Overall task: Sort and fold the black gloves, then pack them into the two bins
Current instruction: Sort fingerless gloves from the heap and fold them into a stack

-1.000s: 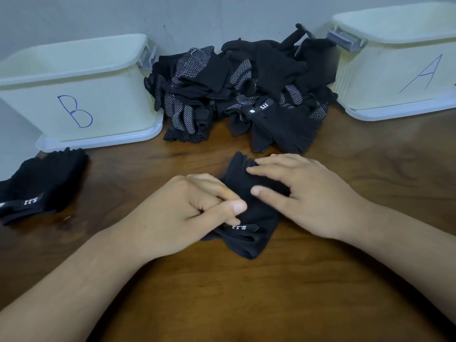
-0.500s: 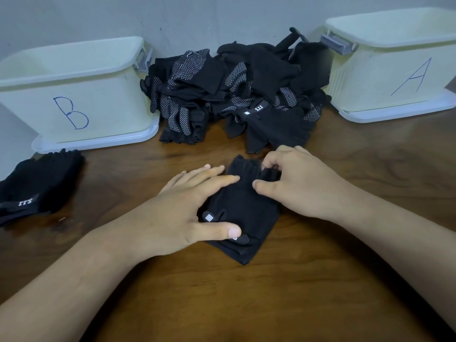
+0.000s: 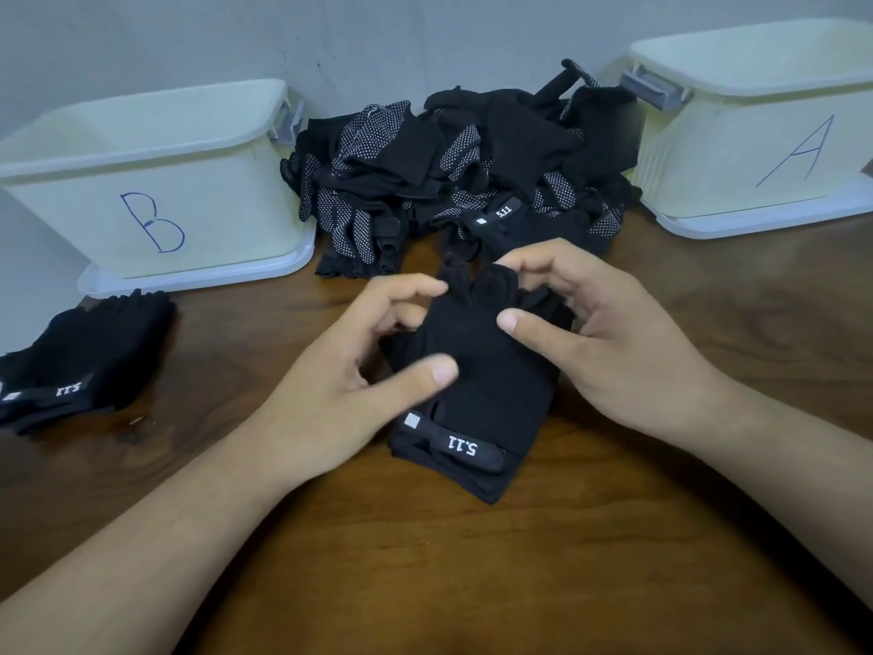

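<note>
A black glove (image 3: pixel 477 399) with a white "5.11" wrist strap lies on the wooden table in front of me. My left hand (image 3: pixel 349 375) curls round its left edge, thumb on top of the fabric. My right hand (image 3: pixel 609 333) grips the glove's finger end, thumb pressed on top and fingers curled over the far tips. Behind it, a pile of black gloves (image 3: pixel 463 182), some with white dots, lies between two cream bins. Bin B (image 3: pixel 156 182) stands at the left, bin A (image 3: pixel 765 130) at the right.
A folded black glove stack (image 3: pixel 85 356) with a "5.11" strap lies at the table's left edge, in front of bin B. A grey wall runs behind the bins. Bare wooden table (image 3: pixel 472 583) stretches between my forearms.
Both hands went from lying flat on the glove to curling round its edges. The glove's strap with the "5.11" mark has come into full view.
</note>
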